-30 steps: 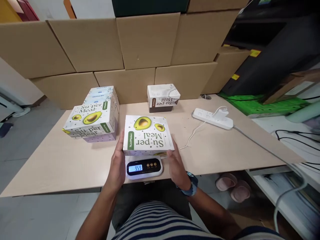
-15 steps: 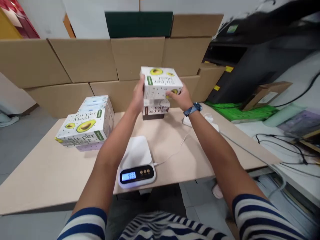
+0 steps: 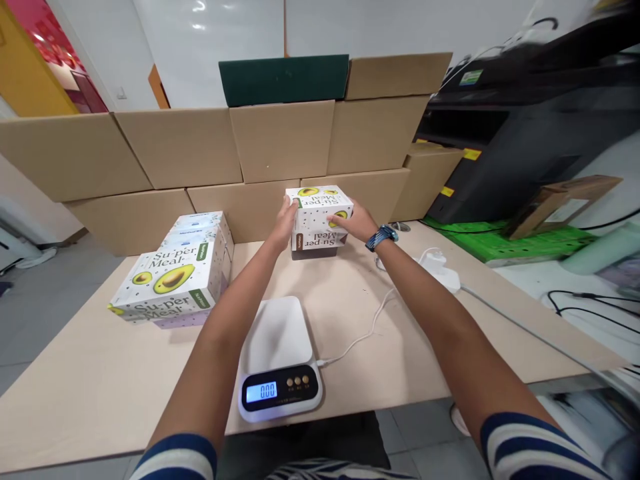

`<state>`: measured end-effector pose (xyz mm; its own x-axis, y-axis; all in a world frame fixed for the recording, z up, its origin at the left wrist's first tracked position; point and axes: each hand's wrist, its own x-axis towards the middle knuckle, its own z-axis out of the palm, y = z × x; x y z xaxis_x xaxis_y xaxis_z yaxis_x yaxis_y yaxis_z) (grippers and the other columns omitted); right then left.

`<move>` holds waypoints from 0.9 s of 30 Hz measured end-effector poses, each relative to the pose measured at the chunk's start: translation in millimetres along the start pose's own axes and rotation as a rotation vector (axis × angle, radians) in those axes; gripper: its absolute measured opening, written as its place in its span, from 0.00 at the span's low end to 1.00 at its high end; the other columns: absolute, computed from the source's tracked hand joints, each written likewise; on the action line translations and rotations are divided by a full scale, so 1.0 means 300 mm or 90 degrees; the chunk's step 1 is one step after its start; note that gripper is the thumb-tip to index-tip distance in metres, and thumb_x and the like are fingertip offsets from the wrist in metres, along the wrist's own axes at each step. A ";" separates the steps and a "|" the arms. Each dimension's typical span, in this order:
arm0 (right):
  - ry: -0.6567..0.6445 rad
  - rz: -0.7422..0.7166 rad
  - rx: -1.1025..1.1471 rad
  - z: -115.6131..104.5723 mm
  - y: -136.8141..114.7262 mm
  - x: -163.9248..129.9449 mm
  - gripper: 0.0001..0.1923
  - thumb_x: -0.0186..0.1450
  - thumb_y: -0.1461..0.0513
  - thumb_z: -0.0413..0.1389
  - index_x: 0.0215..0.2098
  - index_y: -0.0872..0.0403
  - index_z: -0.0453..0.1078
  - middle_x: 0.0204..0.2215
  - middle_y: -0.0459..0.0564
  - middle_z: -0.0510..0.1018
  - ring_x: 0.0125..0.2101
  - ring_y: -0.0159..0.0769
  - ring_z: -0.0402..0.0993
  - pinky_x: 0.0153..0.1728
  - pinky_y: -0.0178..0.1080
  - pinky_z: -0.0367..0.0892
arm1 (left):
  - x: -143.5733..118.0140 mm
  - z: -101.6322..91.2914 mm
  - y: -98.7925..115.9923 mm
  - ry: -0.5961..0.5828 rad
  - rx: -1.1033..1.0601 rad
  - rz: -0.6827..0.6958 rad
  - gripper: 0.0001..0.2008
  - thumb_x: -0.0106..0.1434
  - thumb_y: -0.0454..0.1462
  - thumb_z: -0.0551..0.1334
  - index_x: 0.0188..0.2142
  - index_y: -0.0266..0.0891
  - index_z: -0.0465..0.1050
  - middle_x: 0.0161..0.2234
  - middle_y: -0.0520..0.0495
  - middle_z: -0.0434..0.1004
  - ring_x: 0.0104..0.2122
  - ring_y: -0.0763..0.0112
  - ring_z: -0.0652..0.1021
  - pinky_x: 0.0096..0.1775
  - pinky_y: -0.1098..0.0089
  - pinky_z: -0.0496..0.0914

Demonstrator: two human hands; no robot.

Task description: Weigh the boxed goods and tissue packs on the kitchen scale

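You had both hands on the avocado Su-per Meal box (image 3: 319,208) at the far edge of the surface (image 3: 410,333), set on top of the brown-banded Su-per Meal box (image 3: 320,243) that stood against the cardboard cartons (image 3: 280,143). Left hand (image 3: 286,223) lay flat on the box's left side, fingers extended. Right hand (image 3: 356,225) wrapped the right front corner, thumb on the face. Both closed on the box, no gap visible. Watch (image 3: 381,237) on the right wrist.

What changed: a second earlier that same box sat on the kitchen scale (image 3: 279,360) near the front edge, display at 959. Half a second earlier it was in the air above the brown-banded box, display unchanged at 959. At this moment it was down on that box, edges roughly aligned, and the display (image 3: 261,392) read 000. Platform bare.

My read: weighing of this box was finished and it was going onto a weighed pile at the back. The zero reading says the scale had settled with no load.

Elsewhere: another pile of boxes at the left edge, an avocado box (image 3: 170,280) topmost, lilac one under it, blue-printed ones behind. White scale cable (image 3: 367,327) ran right towards the power strip (image 3: 440,273), partly hidden by your right forearm. Black printer (image 3: 525,127) off the far right corner.
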<state>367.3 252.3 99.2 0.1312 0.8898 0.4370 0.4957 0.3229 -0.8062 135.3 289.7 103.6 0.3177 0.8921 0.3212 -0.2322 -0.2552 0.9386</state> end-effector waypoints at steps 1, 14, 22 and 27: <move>-0.002 0.004 -0.004 -0.003 0.000 0.000 0.49 0.56 0.51 0.73 0.73 0.53 0.66 0.63 0.63 0.81 0.62 0.61 0.79 0.69 0.68 0.70 | 0.000 0.003 0.010 0.025 0.011 -0.013 0.57 0.61 0.67 0.66 0.80 0.48 0.48 0.83 0.50 0.27 0.82 0.48 0.35 0.80 0.46 0.38; 0.143 -0.145 -0.083 0.174 -0.078 -0.367 0.48 0.69 0.49 0.58 0.81 0.49 0.42 0.83 0.59 0.33 0.83 0.54 0.28 0.80 0.67 0.42 | -0.909 0.008 0.390 -0.110 0.329 0.113 0.39 0.72 0.54 0.66 0.78 0.66 0.54 0.81 0.62 0.45 0.82 0.50 0.45 0.81 0.43 0.45; -0.058 0.071 0.295 0.444 -0.187 -0.626 0.59 0.65 0.31 0.55 0.81 0.47 0.39 0.83 0.57 0.42 0.83 0.50 0.41 0.81 0.59 0.45 | -1.099 -0.546 0.588 0.447 0.370 0.266 0.33 0.68 0.68 0.59 0.65 0.63 0.73 0.77 0.60 0.63 0.81 0.53 0.52 0.78 0.44 0.50; -0.117 0.194 0.358 0.634 -0.252 -0.646 0.68 0.59 0.24 0.53 0.83 0.47 0.32 0.84 0.52 0.31 0.83 0.51 0.26 0.81 0.61 0.29 | -1.055 -0.827 0.441 0.562 0.216 -0.095 0.51 0.62 0.77 0.44 0.62 0.45 0.74 0.78 0.37 0.60 0.82 0.47 0.47 0.78 0.36 0.37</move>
<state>141.1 116.7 -0.4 0.0209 0.9924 0.1215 -0.0709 0.1227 -0.9899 -223.9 66.2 94.9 -0.5180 0.8477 0.1148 0.0769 -0.0875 0.9932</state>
